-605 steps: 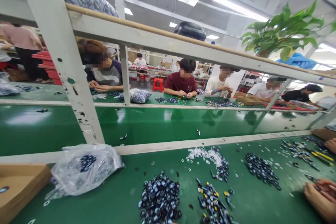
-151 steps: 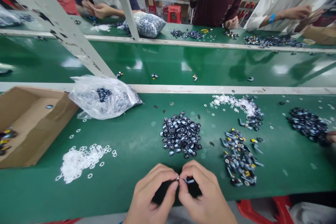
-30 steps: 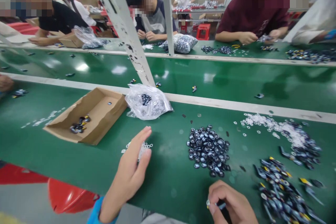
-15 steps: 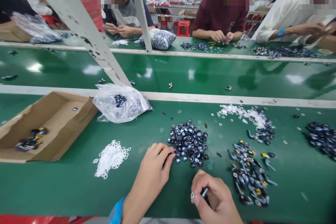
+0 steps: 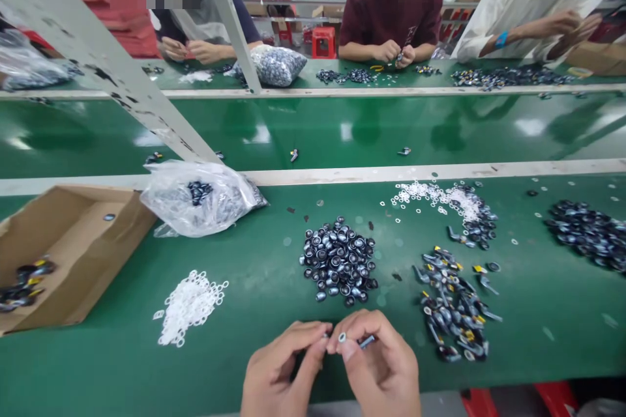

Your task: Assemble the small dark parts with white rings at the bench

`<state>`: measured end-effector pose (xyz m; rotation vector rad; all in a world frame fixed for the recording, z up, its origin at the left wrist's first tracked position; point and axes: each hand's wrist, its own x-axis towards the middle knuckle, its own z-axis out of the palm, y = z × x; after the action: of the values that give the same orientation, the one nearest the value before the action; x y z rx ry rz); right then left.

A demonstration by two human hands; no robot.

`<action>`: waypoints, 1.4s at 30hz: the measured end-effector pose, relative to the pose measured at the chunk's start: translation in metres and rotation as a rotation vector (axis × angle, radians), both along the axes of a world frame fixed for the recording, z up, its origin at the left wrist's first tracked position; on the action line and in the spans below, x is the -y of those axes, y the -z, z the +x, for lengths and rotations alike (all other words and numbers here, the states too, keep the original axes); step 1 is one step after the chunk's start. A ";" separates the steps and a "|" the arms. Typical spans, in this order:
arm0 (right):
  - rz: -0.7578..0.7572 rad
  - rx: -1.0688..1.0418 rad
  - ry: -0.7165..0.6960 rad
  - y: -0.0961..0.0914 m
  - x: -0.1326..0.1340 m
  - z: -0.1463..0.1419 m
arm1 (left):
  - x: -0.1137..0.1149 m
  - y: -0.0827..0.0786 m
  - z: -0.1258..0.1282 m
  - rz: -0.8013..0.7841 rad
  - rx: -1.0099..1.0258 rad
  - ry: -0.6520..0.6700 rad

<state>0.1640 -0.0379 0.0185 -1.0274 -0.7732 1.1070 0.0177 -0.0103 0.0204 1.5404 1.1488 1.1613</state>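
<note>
Head view: both hands are meeting at the near edge of the green bench (image 5: 274, 260), just in front of the heap of small dark round metal caps (image 5: 338, 260), which I'm using as landmark. Left hand (image 5: 278, 374) is pinching w/ thumb & forefinger, tips touching the right hand's tips; what it's gripping is too small to tell. Right hand (image 5: 379, 371) is clenching on a small silver-and-blue metal pin part (image 5: 359, 341), its ring end showing at the fingertips, shaft sticking out to the right.

Left of the caps heap, a scatter of white plastic rings (image 5: 188, 305) is lying on the bench. Further left, an open brown cardboard box (image 5: 83, 241) is sitting w/ a few dark parts in its corner. Behind-left of the heap, a clear plastic bag of dark parts (image 5: 203, 197) is slumping beside the box. Right of the heap, a pile of dark clip parts with yellow bits (image 5: 454, 306) is spreading out; behind that, more white rings mixed w/ dark pieces (image 5: 447, 199).

Beyond the heap, across the shiny green conveyor belt (image 5: 342, 130), other people are sitting & handling parts; a person in a maroon shirt (image 5: 391, 6) is holding hands together over the far bench.
</note>
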 end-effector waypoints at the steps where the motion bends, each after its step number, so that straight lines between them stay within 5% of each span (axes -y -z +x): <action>1: -0.011 0.003 0.009 -0.002 0.000 0.001 | 0.003 0.002 0.001 -0.039 0.030 -0.015; 9: -0.046 0.061 -0.061 0.006 0.002 0.011 | 0.006 -0.002 0.003 -0.365 0.218 -0.004; 14: -0.045 0.118 -0.141 0.013 0.004 0.016 | 0.003 -0.005 0.002 -0.432 0.247 -0.003; 28: 0.132 0.764 -0.234 -0.028 -0.007 0.022 | -0.010 -0.004 -0.017 -0.415 0.384 0.012; 42: 0.111 0.819 -0.400 -0.032 -0.004 0.027 | -0.017 -0.015 -0.012 -0.243 0.305 0.097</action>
<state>0.1911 -0.0335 0.0501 -1.2705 -1.7355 0.9378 0.0055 0.0066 0.0354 1.1753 0.9603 1.1018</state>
